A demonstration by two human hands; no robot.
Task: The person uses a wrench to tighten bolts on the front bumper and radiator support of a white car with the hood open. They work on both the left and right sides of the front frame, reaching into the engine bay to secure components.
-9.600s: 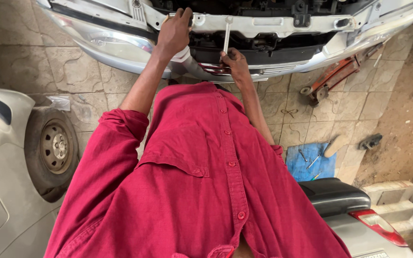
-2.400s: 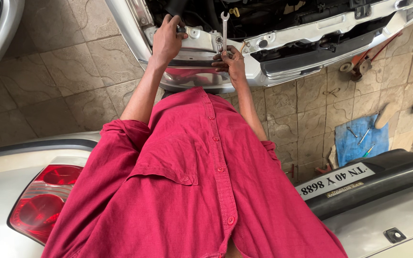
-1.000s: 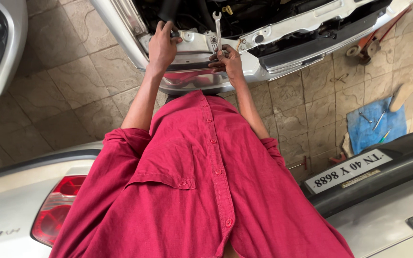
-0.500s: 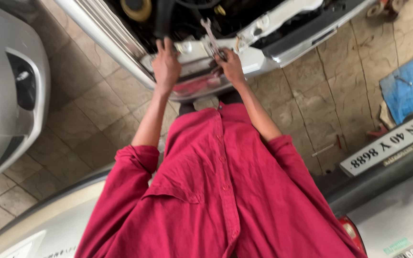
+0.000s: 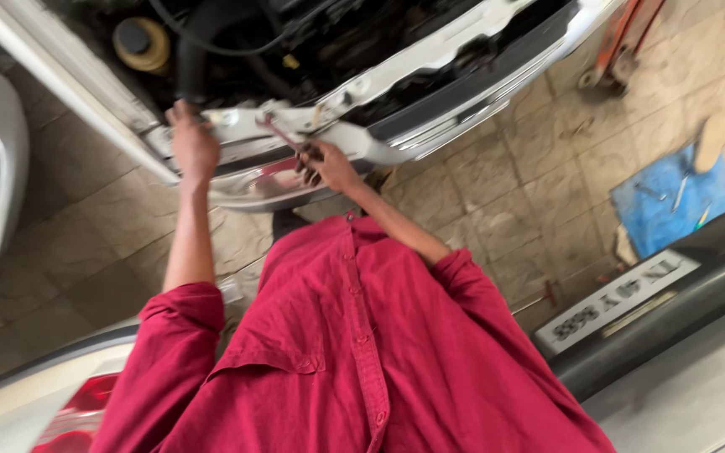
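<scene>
The right hand (image 5: 326, 165) is closed around the lower end of a wrench (image 5: 283, 137), a slim metal bar, blurred, slanting up and left from the fist to the white front panel (image 5: 396, 80) of the car with its bonnet open. The left hand (image 5: 192, 144) rests against that panel's left part, fingers curled over its edge beside a thick black hose (image 5: 199, 46); whether it grips anything I cannot tell.
</scene>
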